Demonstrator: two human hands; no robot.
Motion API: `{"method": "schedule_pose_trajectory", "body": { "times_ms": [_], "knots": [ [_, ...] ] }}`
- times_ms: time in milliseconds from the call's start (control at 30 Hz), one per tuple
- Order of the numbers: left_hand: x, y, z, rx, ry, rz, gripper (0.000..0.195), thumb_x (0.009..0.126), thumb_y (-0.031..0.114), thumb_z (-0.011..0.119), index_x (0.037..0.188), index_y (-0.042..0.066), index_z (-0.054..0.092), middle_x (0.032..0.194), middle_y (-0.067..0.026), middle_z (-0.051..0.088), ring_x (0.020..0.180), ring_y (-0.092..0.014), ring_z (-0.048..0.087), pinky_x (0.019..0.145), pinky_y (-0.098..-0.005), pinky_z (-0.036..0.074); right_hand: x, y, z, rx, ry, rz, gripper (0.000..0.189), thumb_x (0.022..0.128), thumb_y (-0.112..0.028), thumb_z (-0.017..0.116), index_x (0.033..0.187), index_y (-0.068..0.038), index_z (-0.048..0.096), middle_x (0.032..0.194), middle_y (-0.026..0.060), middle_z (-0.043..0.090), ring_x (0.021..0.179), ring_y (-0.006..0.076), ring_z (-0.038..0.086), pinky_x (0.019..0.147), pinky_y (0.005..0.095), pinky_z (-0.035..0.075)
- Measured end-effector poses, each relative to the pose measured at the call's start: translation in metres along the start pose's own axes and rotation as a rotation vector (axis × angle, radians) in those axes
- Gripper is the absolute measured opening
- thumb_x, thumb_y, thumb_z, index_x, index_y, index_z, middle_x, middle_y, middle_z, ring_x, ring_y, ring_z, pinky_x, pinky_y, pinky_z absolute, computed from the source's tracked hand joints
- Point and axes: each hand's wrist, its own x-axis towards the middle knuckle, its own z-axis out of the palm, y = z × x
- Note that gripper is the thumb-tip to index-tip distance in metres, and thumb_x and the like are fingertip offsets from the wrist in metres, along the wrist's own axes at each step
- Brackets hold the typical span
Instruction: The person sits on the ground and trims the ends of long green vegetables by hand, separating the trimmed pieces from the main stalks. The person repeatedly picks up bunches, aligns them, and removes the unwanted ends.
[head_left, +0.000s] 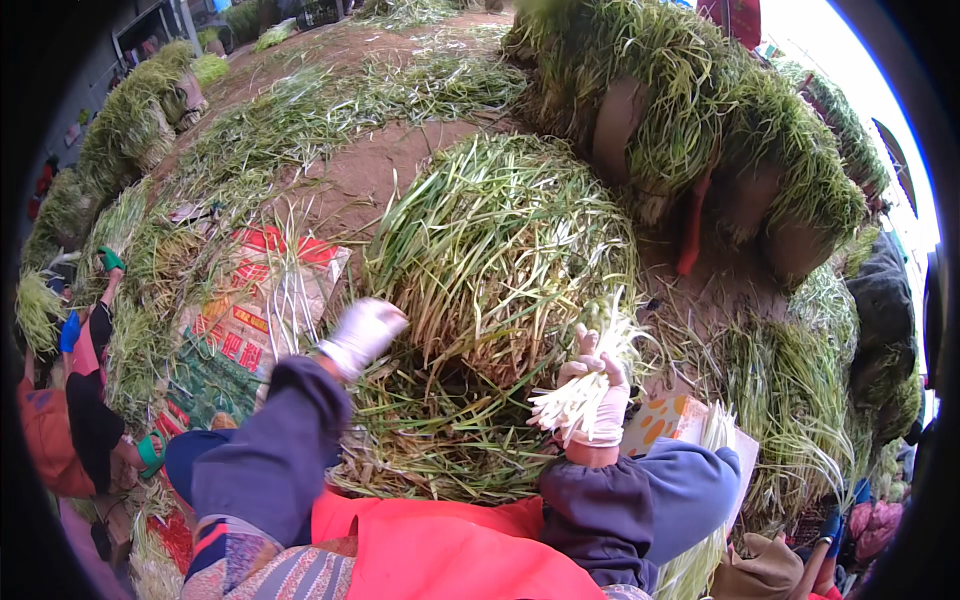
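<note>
My right hand (596, 386), in a pale thin glove, grips a bunch of white-stemmed allium greens (619, 337), with its pale stem ends pointing down and left. My left hand (366, 334), gloved as well, is blurred over the right edge of a printed fertilizer sack (240, 330). Its fingers look curled, but I cannot see whether they hold anything. Several loose white stalks (292, 300) lie on the sack beside it. In front of both hands rises a large heap of long green leaves (510, 240), with brownish stem ends facing me.
Tall upright leafy bundles (690, 112) stand at the back right, more bundles (135, 112) at the left. A patterned box (667, 424) is by my right knee. Another person's green sandal (152, 453) shows at left; a blue-gloved hand (831, 525) shows at lower right. Leaf litter (435, 442) covers the near ground.
</note>
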Motion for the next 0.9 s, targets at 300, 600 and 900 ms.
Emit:
{"method": "schedule_pose_trajectory", "body": {
  "times_ms": [300,600,900],
  "knots": [
    [-0.034,0.112,0.034,-0.271,-0.122,-0.084,0.024,0.076,0.023,0.071,0.087,0.001,0.068,0.079,-0.0154,0.066,0.074,-0.029,0.064,0.068,-0.0342,0.05,0.003,0.005,0.005,-0.099,-0.127,-0.13,0.041,0.078,-0.002,0.059,0.117,0.003,0.047,0.078,0.0035,0.052,0.065,0.0125,0.048,0.064,0.0305,0.044],
    [-0.086,0.156,0.0,-0.312,-0.338,-0.081,0.019,0.08,0.021,0.067,0.088,0.004,0.066,0.071,-0.0124,0.065,0.062,-0.021,0.064,0.059,-0.0308,0.05,-0.01,0.06,-0.018,-0.674,0.276,-0.015,0.039,0.08,-0.006,0.061,0.117,0.001,0.05,0.086,0.0062,0.058,0.065,0.0126,0.053,0.058,0.0261,0.047],
    [-0.091,0.129,0.022,-0.865,-0.628,-0.315,0.035,0.087,0.036,0.062,0.1,0.003,0.066,0.087,-0.0067,0.069,0.08,-0.016,0.064,0.072,-0.0285,0.048,-0.023,0.062,-0.026,-0.619,0.144,0.214,0.048,0.08,-0.003,0.058,0.127,-0.002,0.044,0.082,0.0049,0.058,0.065,0.0118,0.054,0.057,0.0268,0.048]
  ]
}}
